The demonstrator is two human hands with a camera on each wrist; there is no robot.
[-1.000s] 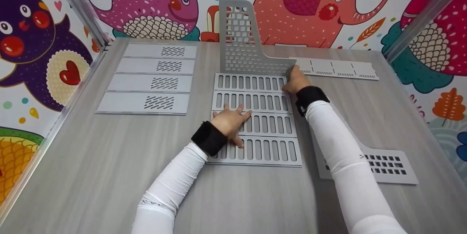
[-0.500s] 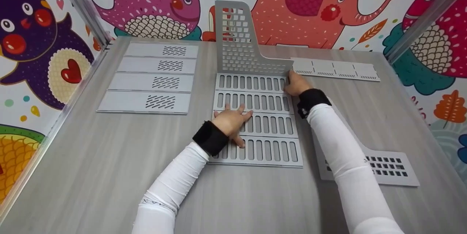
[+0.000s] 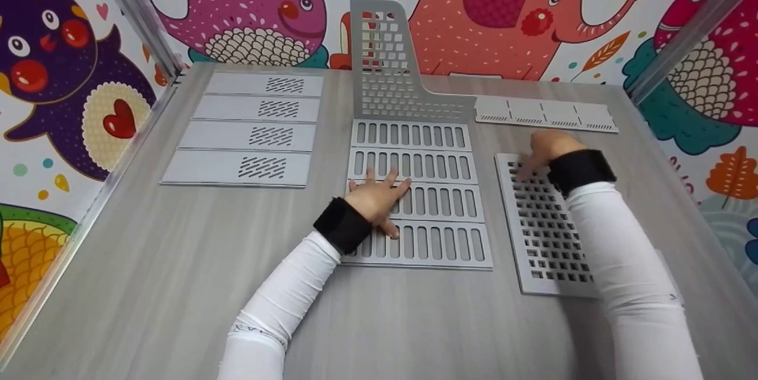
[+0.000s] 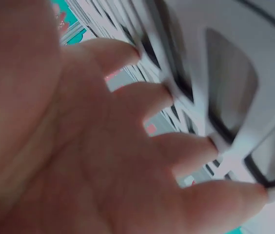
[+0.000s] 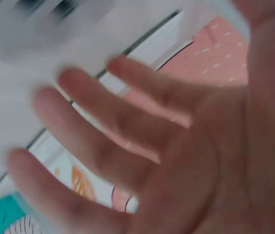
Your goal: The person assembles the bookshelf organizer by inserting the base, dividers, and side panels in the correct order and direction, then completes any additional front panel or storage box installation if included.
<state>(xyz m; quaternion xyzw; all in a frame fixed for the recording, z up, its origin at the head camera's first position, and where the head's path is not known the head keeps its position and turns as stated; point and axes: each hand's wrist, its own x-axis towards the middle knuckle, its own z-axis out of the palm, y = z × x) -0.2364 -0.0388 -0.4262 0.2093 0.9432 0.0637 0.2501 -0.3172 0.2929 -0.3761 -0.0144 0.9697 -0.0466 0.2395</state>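
My left hand (image 3: pixel 377 201) rests with spread fingers on a light grey slotted panel (image 3: pixel 441 245) that lies flat in the middle of the table; in the left wrist view its fingertips touch the slotted surface. At that panel's back edge, a grey L-shaped side panel (image 3: pixel 388 93) with square holes stands upright, untouched by either hand. Over the far end of a second L-shaped panel (image 3: pixel 548 232), flat on the right, hovers my right hand (image 3: pixel 551 148). Its fingers are apart and hold nothing in the right wrist view, where they look blurred. The right sleeve hides part of this second panel.
A grey panel (image 3: pixel 237 164) with slanted slots lies flat at the left. Behind my right hand is a narrow white strip (image 3: pixel 548 112) with several short slits. Printed walls (image 3: pixel 474 42) with metal posts (image 3: pixel 142 13) bound the table's back and sides.
My right hand has left the upright panel's front corner and moved right, over the flat L-shaped panel. The upright panel still stands. My left hand has stayed in place.
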